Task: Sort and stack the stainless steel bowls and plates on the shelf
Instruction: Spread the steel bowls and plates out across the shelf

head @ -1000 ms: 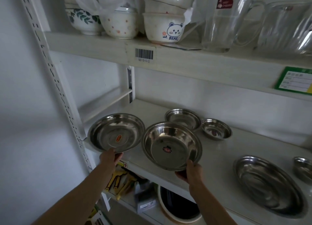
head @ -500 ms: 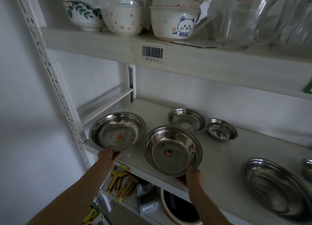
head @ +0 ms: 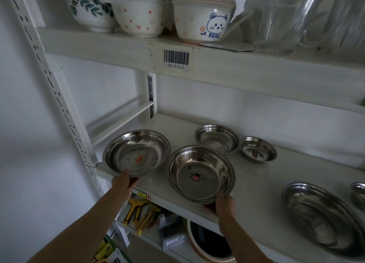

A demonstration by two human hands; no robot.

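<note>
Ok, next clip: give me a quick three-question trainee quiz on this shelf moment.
1. True or false: the left hand grips the plate with the orange sticker.
2. What does the right hand hold? A) glass jug B) steel bowl C) ceramic bowl
3. What code is printed under the barcode label?

Key: 1 true; 2 B; 3 D2-5-1-2.

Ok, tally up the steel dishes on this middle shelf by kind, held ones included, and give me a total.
Held plates: 2, one in left hand, one in right hand
Small round bowls: 3
Oval platter: 1
Total: 6
</note>
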